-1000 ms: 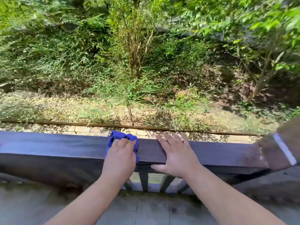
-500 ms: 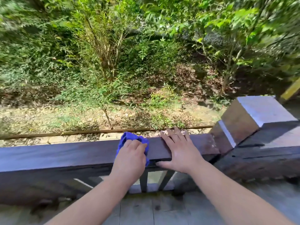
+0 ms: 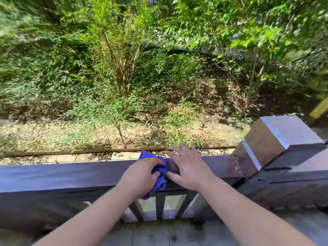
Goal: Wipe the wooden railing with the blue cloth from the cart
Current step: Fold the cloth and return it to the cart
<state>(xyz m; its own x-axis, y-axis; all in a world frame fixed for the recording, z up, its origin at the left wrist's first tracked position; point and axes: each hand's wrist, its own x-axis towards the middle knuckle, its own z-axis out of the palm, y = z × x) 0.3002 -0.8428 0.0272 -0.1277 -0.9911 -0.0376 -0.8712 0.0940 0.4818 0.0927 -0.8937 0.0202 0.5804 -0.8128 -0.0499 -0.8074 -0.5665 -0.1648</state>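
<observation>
Outdoors, the left hand (image 3: 142,176) has its grip closed around the bunched blue cloth (image 3: 160,172), pressing it onto the top of the dark wooden railing (image 3: 62,174). One part of the cloth pokes out past the railing's far edge, and another hangs down over its near edge, below the hand. The right hand (image 3: 190,167) lies flat and open on the railing just beside the cloth, fingers spread and reaching over the far edge, thumb close against the cloth; it has hold of nothing.

To the right, the railing runs into a thick square post (image 3: 276,139) with a pale, sunlit top, which blocks the way along the rail on that side. Another dark beam (image 3: 292,174) continues beyond the post. Under the railing, near the hands, three dark balusters (image 3: 160,205) stand upright, with light showing between them. Grey floor boards (image 3: 159,235) lie at the bottom. Beyond the railing are a paved strip (image 3: 71,158), leaf-strewn ground and dense green shrubs (image 3: 124,68).
</observation>
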